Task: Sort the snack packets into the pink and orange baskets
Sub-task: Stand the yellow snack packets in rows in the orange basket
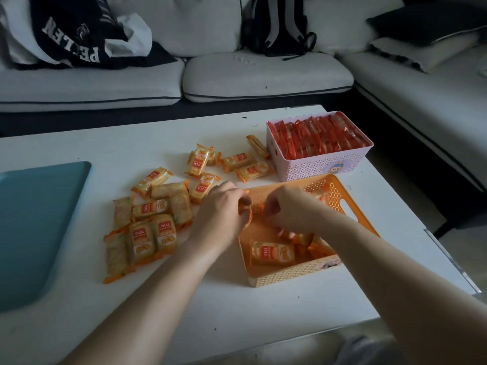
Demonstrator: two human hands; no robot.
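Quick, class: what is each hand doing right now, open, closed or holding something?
Left hand: grips an orange snack packet.
Right hand: fingers curled; hold cannot be told.

Room contents, dim and even light.

- Sofa (263,75): pale cushions with dark piping, L-shaped, running across the top of the frame and down the right edge.
- Dark garment (79,30) with white lettering, heaped on the sofa, upper left.
- White bag (134,35), crumpled, just beside the garment.
- Black backpack (276,25), upright against the backrest, upper centre.
- Dark cushion (421,19), upper right, over a pale pillow (421,51) with a dark striped edge.
- White low table (184,299), filling the centre and bottom, surface lightly speckled.
- Teal tray (34,219), rounded corners, on the table at the left edge.
- Floor (463,248), pale strip, lower right.
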